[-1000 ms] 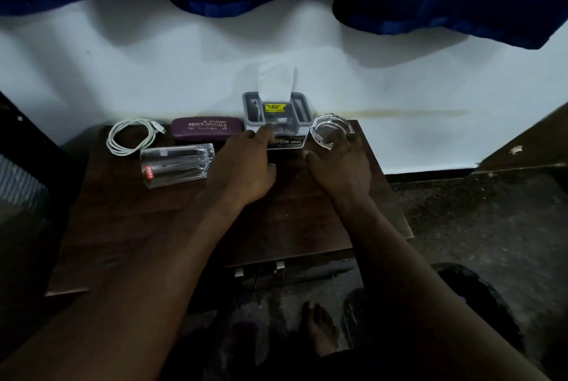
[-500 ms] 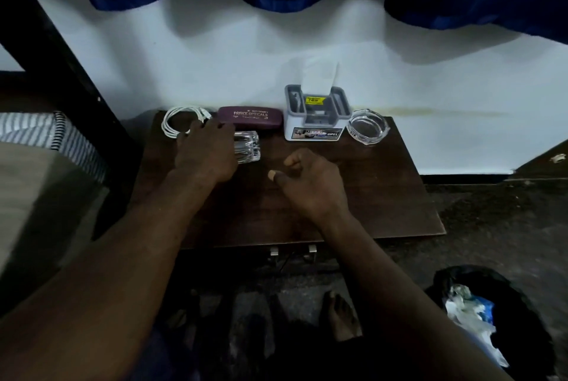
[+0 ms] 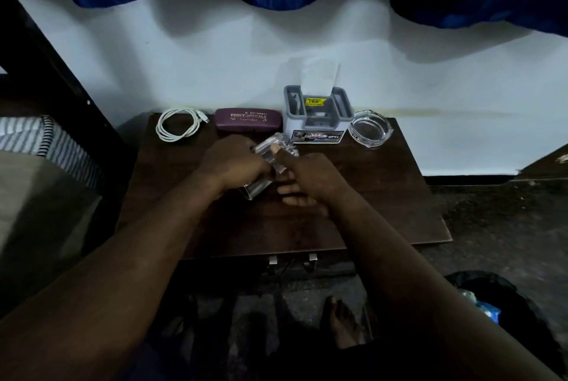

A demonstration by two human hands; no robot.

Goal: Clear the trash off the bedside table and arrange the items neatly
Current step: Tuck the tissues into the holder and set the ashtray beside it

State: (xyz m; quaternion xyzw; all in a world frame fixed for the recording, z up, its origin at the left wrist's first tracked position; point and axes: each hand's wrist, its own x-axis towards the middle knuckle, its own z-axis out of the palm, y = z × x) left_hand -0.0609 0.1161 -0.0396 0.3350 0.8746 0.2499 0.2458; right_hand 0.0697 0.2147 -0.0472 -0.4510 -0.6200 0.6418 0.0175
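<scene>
The counter [image 3: 384,196] is dark wood. Along its back edge sit a cable [image 3: 176,128], glasses case [image 3: 247,119], box [image 3: 316,122] and ashtray [image 3: 371,128].

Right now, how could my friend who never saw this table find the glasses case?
Find the dark wooden table against the white wall and follow its back edge. Second from the left, between the coiled white cable and the grey-and-white box, lies the glasses case. It is the only purple thing, long and closed, with pale lettering on top.
</scene>
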